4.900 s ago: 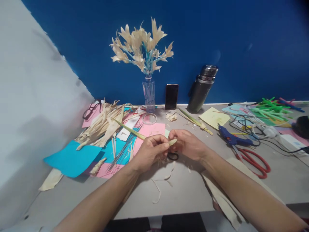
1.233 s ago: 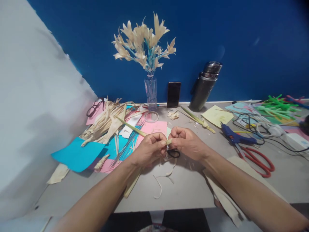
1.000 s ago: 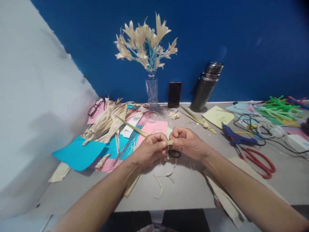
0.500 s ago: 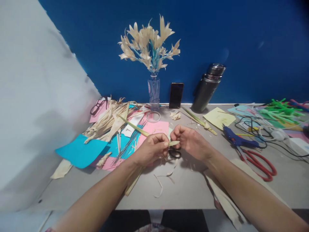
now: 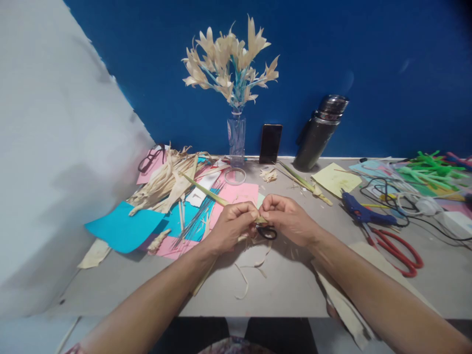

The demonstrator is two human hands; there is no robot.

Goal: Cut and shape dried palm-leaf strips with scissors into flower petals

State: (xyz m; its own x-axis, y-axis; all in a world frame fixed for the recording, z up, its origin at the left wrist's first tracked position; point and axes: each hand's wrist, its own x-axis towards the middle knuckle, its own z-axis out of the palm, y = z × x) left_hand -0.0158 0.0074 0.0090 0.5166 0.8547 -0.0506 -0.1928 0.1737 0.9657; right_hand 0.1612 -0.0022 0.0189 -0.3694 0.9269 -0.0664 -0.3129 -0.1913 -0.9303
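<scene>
Leaf piece (image 5: 261, 220) between your fingertips: your left hand (image 5: 233, 225) grips one end, your right hand (image 5: 289, 219) pinches the other, near a black loop (image 5: 267, 239). Light, even thumb pressure likely keeps the fibres from splitting.

And my right hand (image 5: 289, 218) has come back in: half a second ago its fingers hung open, well apart from the tip of the green leaf strip (image 5: 208, 192); now they've closed on it, right up beside my left hand (image 5: 234, 225). The tip that stuck out bare past my left fingers is mostly covered. Down toward the table's (image 5: 280, 297) front edge, my left forearm (image 5: 162, 285) now hides more of the pale stalk (image 5: 202, 281), leaving just a narrow sliver showing.
</scene>
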